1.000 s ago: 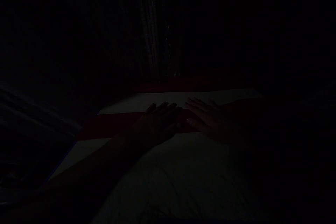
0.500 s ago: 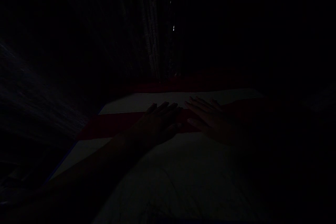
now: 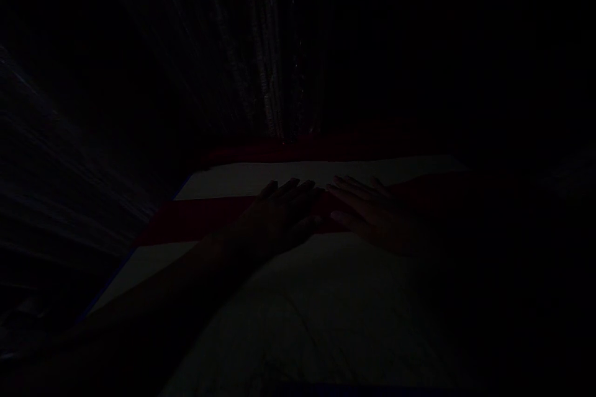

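Note:
The scene is very dark. A pale cloth (image 3: 326, 310) with a wide red stripe (image 3: 195, 220) lies spread in front of me. My left hand (image 3: 279, 217) rests flat on the red stripe, fingers stretched out and pointing away. My right hand (image 3: 367, 211) lies flat beside it on the same stripe, fingers extended toward the left. The fingertips of the two hands nearly meet. Neither hand holds anything.
A second red band (image 3: 316, 146) runs along the cloth's far edge. Behind it hangs a dim, vertically streaked surface (image 3: 265, 74), perhaps a curtain. A thin blue edge (image 3: 112, 282) borders the cloth at left. Everything else is black.
Both hands stay flat on the red stripe in almost the same place. Only the faint streaks in the dark background shift slightly.

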